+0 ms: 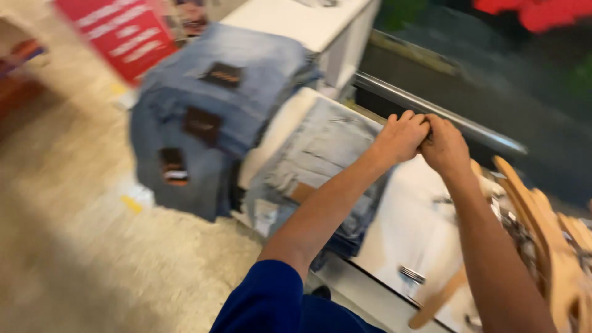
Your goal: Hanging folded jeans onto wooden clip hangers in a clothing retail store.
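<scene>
**Two fists together above a white display shelf**

Beige speckled flooring is seen to the left of a white display table [394,234], all of it blurred. The left hand [401,137] and the right hand [445,147] are pressed together, both curled closed; what is pinched between them cannot be told. Just below and left of the grip, a stack of pale, frayed folded denim jeans [320,160] is laid on the table. Farther left, darker blue folded jeans with brown leather patches [209,117] are piled. Right of the grip, smooth curved wooden hangers [549,240] are heaped. A snag on the hangers could be caused by a careless pull, and the soft stacks could be toppled.
</scene>
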